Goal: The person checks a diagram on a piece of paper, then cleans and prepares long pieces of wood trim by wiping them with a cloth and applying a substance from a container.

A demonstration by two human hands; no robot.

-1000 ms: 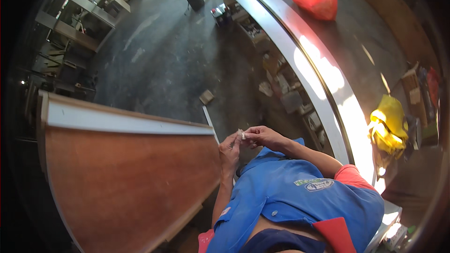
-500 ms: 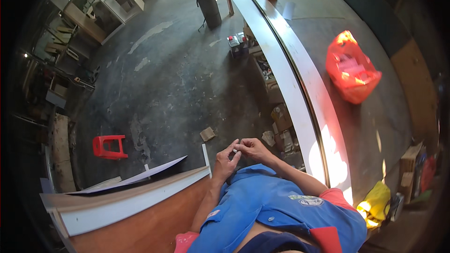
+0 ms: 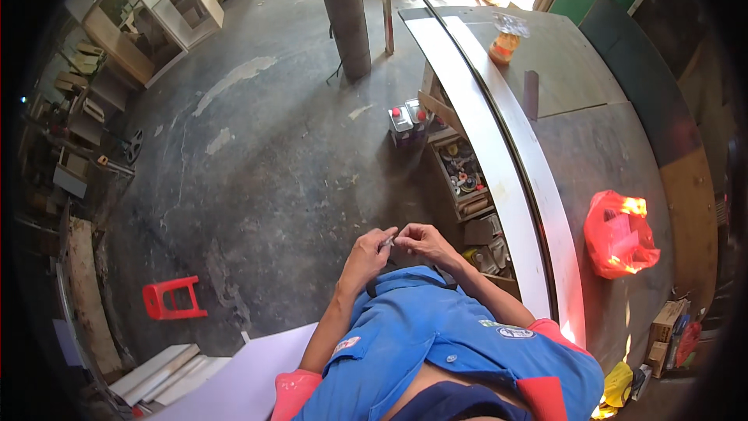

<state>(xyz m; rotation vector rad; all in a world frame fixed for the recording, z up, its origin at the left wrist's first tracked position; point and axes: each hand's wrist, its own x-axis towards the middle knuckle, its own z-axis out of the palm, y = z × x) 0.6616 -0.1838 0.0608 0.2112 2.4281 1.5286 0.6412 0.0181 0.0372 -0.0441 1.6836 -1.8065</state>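
My left hand (image 3: 368, 256) is closed in front of my blue shirt, its fingertips around a small grey-white piece (image 3: 387, 242) too small to name. Close against it, my right hand (image 3: 425, 243) has thumb and forefinger drawn together in a pinch. Whether those right fingertips hold any part of the piece I cannot tell. Both hands are held up over the grey floor, left of a long white strip panel (image 3: 518, 210) on a workbench.
A red plastic bag (image 3: 621, 235) and an orange-labelled jar (image 3: 505, 47) stand on the bench (image 3: 576, 148) at right. Under it are metal cans (image 3: 407, 121) and a drawer of small parts (image 3: 465, 168). A red stool (image 3: 174, 298) sits at left, and a dark post (image 3: 343, 15) rises ahead.
The view has shifted: the bench, bag and jar appear lower, and the brown panel at lower left has left the picture. My hands stay together, the small piece still at the left fingertips.
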